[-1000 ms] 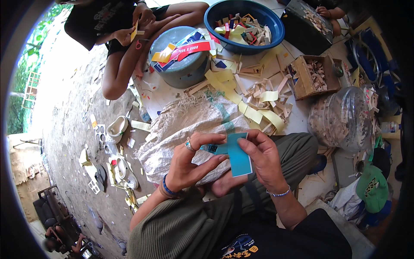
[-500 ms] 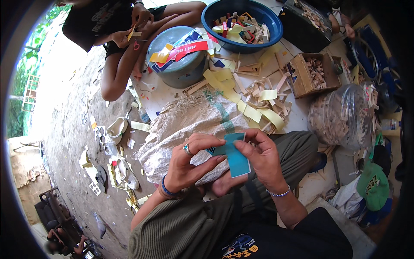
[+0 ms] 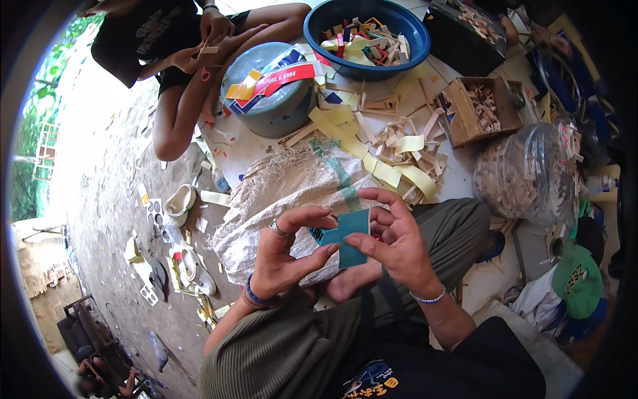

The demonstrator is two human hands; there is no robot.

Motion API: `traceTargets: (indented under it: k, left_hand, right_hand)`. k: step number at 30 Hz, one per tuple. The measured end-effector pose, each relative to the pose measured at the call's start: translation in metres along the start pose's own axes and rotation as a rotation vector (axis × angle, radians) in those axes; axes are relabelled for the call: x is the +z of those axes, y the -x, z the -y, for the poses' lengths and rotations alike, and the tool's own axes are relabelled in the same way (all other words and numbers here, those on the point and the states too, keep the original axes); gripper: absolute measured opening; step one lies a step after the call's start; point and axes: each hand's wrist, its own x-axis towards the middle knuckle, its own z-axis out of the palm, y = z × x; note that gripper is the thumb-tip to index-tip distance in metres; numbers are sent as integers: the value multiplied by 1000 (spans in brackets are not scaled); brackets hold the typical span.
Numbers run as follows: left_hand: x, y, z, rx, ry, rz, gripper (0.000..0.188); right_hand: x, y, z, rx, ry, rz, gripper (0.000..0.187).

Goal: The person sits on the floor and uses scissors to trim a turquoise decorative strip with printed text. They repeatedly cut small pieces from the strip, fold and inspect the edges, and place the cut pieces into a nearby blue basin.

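Between my hands, above the white woven sack [image 3: 286, 183] on my lap, is a teal piece of sheet [image 3: 353, 256] with a thin pale edge. A narrower teal part with dark print sticks out to its left. My left hand [image 3: 287, 249], with a ring and a blue bracelet, pinches that left side between forefinger and thumb. My right hand [image 3: 399, 249] grips the wider part, its thumb on the face and fingers curled behind. Whether the two teal parts are one piece I cannot tell.
Beyond the sack lie thin wooden pieces and yellow strips [image 3: 385, 171]. A blue basin [image 3: 425, 40] of wooden pieces, an upturned tub [image 3: 279, 110] with coloured sheets, a cardboard box [image 3: 458, 120] and a clear jar [image 3: 518, 169] stand around. A person [image 3: 156, 43] sits at the far left, hands busy.
The teal piece has shifted slightly left and tilted. My right forefinger has lifted off its top edge, and my left thumb has moved in against it.
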Motion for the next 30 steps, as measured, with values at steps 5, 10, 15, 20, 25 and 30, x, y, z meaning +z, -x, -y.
traceTargets:
  k: [5, 10, 15, 20, 25, 30]
  left_hand:
    - [0, 1, 1, -1, 20, -3, 59]
    - [0, 0, 1, 18, 0, -3, 59]
    - [-2, 0, -2, 37, -51, 14, 62]
    - [-4, -1, -6, 56, -89, 21, 64]
    - [-4, 1, -12, 42, -139, 36, 63]
    - [-5, -4, -15, 125, -248, 43, 50]
  right_hand:
    - [-1, 2, -1, -66, 74, 37, 69]
    - [-7, 2, -3, -158, 187, 74, 57]
    - [-16, -2, 0, -329, 403, 142, 37]
    - [-18, -4, 7, -341, 471, 164, 32]
    - [-16, -3, 12, -291, 451, 160, 34]
    - [-16, -5, 15, -365, 634, 130, 35]
